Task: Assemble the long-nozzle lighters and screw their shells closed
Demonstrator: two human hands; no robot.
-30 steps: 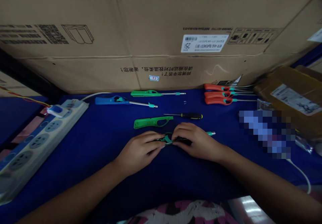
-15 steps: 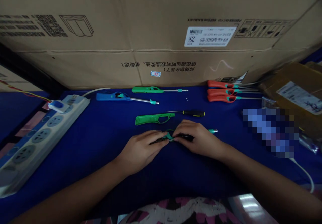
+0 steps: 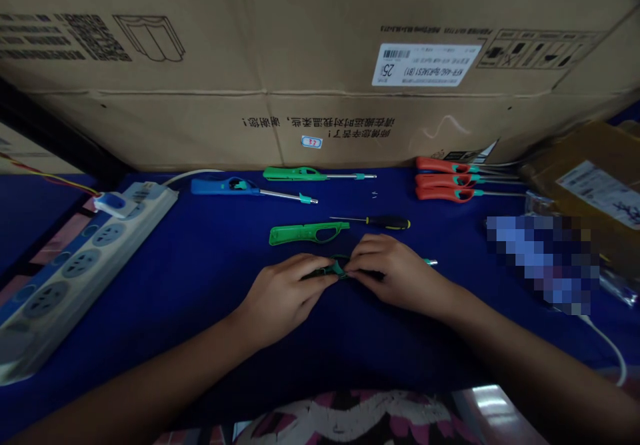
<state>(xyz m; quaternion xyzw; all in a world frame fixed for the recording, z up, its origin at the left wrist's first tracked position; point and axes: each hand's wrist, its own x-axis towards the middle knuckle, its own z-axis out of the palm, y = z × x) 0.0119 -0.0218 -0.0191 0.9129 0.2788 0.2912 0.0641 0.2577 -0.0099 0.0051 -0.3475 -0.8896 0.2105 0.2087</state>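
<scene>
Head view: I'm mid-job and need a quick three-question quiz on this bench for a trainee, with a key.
1. Count: how many red-handled plastic lighters lie grouped at the right?

2. True or false: the blue plastic lighter with a metal tube lies left of the black-and-yellow screwdriver.

3. Choose: which holds the partly hidden green plastic lighter body: the left hand, the right hand or both?

Key:
1. Three.
2. True.
3. Both.
</scene>
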